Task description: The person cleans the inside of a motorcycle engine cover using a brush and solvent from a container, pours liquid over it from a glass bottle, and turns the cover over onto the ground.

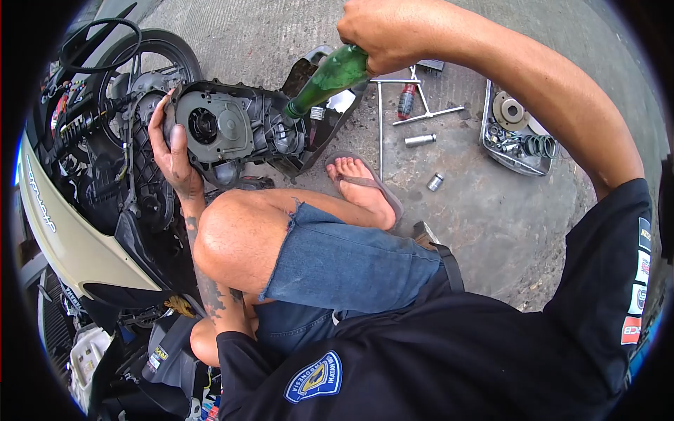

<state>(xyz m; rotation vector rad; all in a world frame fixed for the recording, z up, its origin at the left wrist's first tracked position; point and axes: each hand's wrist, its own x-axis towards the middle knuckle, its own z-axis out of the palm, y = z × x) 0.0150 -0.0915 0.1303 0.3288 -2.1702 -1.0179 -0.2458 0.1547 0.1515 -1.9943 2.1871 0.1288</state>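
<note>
My right hand (386, 35) is wrapped around the body of a green glass bottle (328, 81). The bottle is tilted, its neck pointing down to the left at the grey metal engine casing (260, 133). No liquid can be made out at its mouth. My left hand (175, 151) grips the casing's left edge, fingers along the rim and thumb on its face. A round grey cover (228, 125) with a dark opening sits in the casing beside that thumb. Behind the casing lies a black plastic housing (323, 137).
A scooter with a cream body panel (70, 217) and rear wheel (168, 52) stands at left. On the concrete lie a T-handle wrench (428, 114), a red-handled screwdriver (406, 102), sockets (420, 140) and a metal tray (537, 168) of parts. My sandalled foot (361, 186) is near the casing.
</note>
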